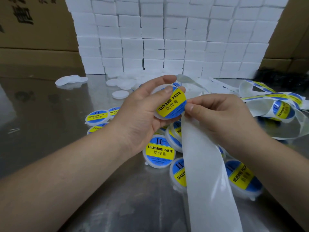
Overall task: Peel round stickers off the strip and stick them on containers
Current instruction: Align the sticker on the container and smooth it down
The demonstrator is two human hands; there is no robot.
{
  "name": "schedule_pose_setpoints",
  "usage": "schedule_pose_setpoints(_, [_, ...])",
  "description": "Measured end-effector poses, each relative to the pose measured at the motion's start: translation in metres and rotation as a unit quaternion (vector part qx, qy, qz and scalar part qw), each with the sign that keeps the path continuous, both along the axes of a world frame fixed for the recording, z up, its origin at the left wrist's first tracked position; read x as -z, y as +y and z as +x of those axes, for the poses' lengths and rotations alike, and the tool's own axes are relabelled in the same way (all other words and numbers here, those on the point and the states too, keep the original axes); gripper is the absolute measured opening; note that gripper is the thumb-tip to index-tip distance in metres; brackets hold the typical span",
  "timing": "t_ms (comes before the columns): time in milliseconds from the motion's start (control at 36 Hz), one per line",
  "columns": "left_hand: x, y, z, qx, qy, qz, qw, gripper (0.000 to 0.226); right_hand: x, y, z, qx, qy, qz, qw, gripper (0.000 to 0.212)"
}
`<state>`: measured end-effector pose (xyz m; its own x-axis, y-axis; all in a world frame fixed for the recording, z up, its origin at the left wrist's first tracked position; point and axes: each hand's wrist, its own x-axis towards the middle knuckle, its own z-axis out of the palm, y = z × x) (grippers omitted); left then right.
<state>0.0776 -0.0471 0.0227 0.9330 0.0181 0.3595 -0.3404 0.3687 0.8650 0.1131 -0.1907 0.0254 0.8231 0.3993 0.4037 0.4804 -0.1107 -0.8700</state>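
My left hand (142,111) grips a small round white container (168,114) above the table, thumb pressing on the blue-and-yellow round sticker (173,103) on its lid. My right hand (222,118) pinches the white backing strip (204,164) right at the sticker's lower right edge. The bare strip hangs from there down toward me. Its unpeeled part, with round stickers (282,109) still on it, curls over the table at the right.
Several labelled containers (158,151) lie on the shiny metal table (50,114) under and beside my hands. Plain white containers (120,94) lie farther back. A wall of stacked white boxes (167,39) stands behind, with cardboard cartons (33,22) at the left.
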Motion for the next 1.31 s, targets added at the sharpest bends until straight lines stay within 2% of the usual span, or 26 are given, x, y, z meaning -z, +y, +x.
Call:
schedule_pose_setpoints(444, [0.003, -0.003, 0.000, -0.038, -0.010, 0.023, 0.999, 0.026, 0.000, 0.000, -0.001, -0.001, -0.017, -0.014, 1.000, 0.019])
schedule_pose_setpoints(500, [0.004, -0.003, 0.001, -0.051, -0.013, 0.039, 0.998, 0.019, 0.000, 0.000, 0.000, 0.004, -0.018, -0.015, 1.000, 0.020])
schedule_pose_setpoints(611, [0.006, -0.002, -0.001, -0.116, -0.043, 0.118, 0.985, 0.027, 0.001, 0.000, 0.000, 0.020, -0.027, -0.031, 0.999, 0.024])
schedule_pose_setpoints(667, [0.006, -0.004, -0.005, -0.165, -0.093, 0.187, 0.964, 0.030, 0.001, 0.001, 0.000, 0.030, -0.033, -0.041, 0.998, 0.025])
schedule_pose_setpoints(778, [0.007, -0.009, -0.012, -0.238, -0.220, 0.347, 0.880, 0.035, 0.001, 0.002, -0.002, 0.051, -0.053, -0.047, 0.996, 0.011])
schedule_pose_setpoints(889, [0.007, -0.009, -0.015, -0.286, -0.271, 0.379, 0.837, 0.033, 0.001, 0.002, -0.002, 0.062, -0.078, -0.053, 0.994, 0.013])
schedule_pose_setpoints(972, [0.002, -0.009, -0.019, -0.305, -0.281, 0.325, 0.850, 0.034, 0.004, 0.000, 0.005, 0.100, -0.103, -0.099, 0.985, 0.039])
schedule_pose_setpoints(1056, [-0.001, -0.008, -0.022, -0.316, -0.286, 0.302, 0.853, 0.028, 0.004, -0.004, 0.009, 0.117, -0.100, -0.085, 0.984, 0.048])
schedule_pose_setpoints(1111, [0.000, -0.008, -0.021, -0.319, -0.236, 0.317, 0.861, 0.024, 0.003, -0.003, 0.006, 0.093, -0.100, -0.061, 0.989, 0.048])
schedule_pose_setpoints(1222, [0.006, -0.007, -0.013, -0.262, -0.091, 0.270, 0.922, 0.015, 0.002, -0.002, 0.001, 0.022, -0.078, -0.035, 0.996, 0.036])
schedule_pose_setpoints(1306, [0.006, -0.007, -0.012, -0.257, -0.074, 0.276, 0.923, 0.016, 0.004, -0.001, 0.001, -0.010, -0.107, -0.082, 0.991, 0.027])
